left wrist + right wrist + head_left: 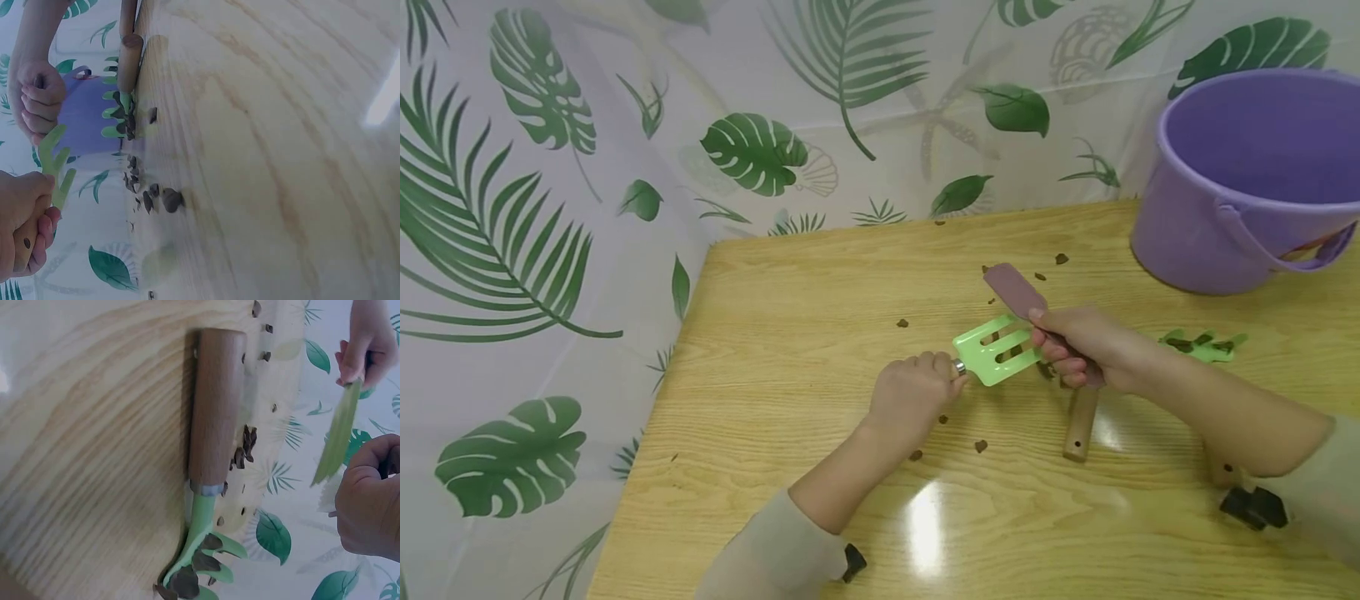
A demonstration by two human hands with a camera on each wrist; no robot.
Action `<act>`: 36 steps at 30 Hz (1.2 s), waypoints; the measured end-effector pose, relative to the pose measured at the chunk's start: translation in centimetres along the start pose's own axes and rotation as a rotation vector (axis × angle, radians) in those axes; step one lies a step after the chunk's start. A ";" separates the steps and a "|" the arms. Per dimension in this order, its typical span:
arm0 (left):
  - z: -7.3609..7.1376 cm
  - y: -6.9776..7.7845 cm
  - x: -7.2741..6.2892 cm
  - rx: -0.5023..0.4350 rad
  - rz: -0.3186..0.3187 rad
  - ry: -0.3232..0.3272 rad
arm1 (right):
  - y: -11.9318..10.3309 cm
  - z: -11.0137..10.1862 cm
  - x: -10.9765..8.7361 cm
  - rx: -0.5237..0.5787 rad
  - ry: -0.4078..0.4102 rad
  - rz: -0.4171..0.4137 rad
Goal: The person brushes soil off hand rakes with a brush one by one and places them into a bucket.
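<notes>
I am watching the left hand (913, 392) gripping a bright-green slotted fork with a wooden handle (985, 358), the fingers wrapping the wood just behind a metal collar, while the right hand (1086, 346) is clutching a flat mauve tool with a rounded blade (1015, 287) by its narrow part. The two hands are sitting apart, both tools raised over the pale wood-grain table (775, 333); the fork's tines are pointing at the right fingers, and whether they are touching I cannot tell. I am judging the fork light and stiff, its glossy head likely slippery, so the wood is offering the surest hold; the mauve tool is looking light too, though how much its blade would flex I am only guessing. Dry brown flakes (981, 447) are lying scattered below, probably weightless and brittle. A loose wooden tool handle (1080, 425) is lying under the right hand, and a light-green toothed tool head (1210, 356), with flakes among its teeth, is lying just beyond the right forearm; both are crowding that side at table level. Farther right, a purple bucket (1195, 225) is standing by the patterned wall covering (880, 192).
</notes>
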State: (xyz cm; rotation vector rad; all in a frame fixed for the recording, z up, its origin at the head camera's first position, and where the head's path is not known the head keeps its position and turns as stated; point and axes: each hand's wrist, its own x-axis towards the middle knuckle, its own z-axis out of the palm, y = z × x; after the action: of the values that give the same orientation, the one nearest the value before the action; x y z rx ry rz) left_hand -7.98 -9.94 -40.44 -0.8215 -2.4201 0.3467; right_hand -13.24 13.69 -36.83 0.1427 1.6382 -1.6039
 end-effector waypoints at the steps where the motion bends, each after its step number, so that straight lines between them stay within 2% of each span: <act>1: 0.1 -0.1 -0.1 -0.011 -0.005 -0.004 | -0.1 -0.2 -0.1 0.008 0.004 -0.002; 3: 0.2 -0.2 -0.3 -0.047 -0.011 -0.029 | -0.3 -0.5 -0.3 0.024 0.012 -0.006; 5: 0.2 -0.3 -0.4 -0.159 -0.042 -0.098 | -0.4 -0.9 -0.5 0.032 0.022 -0.006; 7: 0.0 -0.4 -0.4 -0.372 -0.108 -0.225 | -0.4 -1.2 -0.7 0.045 0.032 -0.008; 10: -0.5 -0.8 -0.3 -0.714 -0.274 -0.432 | -0.3 -1.5 -0.9 0.050 0.040 -0.013; 12: -0.7 -1.0 -0.2 -0.892 -0.381 -0.536 | -0.3 -1.6 -1.1 0.058 0.035 -0.018; 14: -0.6 -1.2 -0.3 -1.030 -0.463 -0.597 | -0.3 -1.7 -1.4 0.063 0.032 -0.022; 16: -0.2 -1.4 -0.5 -1.179 -0.543 -0.632 | -0.3 -1.7 -1.7 0.063 0.028 -0.026; 19: 0.5 -1.6 -0.8 -1.404 -0.658 -0.642 | -0.3 -1.6 -2.1 0.052 0.028 -0.029; 23: 0.9 -2.0 -0.8 -1.603 -0.757 -0.643 | -0.2 -1.2 -2.7 0.018 0.018 -0.042; 26: 0.9 -2.2 -0.7 -1.724 -0.833 -0.688 | -0.1 -0.9 -3.1 0.005 0.017 -0.063; 31: 0.8 -2.5 -0.3 -2.063 -0.998 -0.757 | 0.2 0.1 -3.5 -0.032 -0.005 -0.123; 34: 0.7 -2.6 -0.2 -2.306 -1.058 -0.789 | 0.3 0.6 -3.7 -0.065 -0.041 -0.147; 36: 0.7 -2.7 -0.1 -2.428 -1.073 -0.831 | 0.4 1.0 -3.9 -0.087 -0.072 -0.159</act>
State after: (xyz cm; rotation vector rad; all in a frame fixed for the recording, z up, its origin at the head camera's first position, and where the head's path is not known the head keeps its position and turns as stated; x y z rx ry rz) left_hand -9.59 -12.11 -39.97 -0.2173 1.1733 1.9133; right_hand -10.03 14.62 -34.64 -0.0914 1.6955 -1.6317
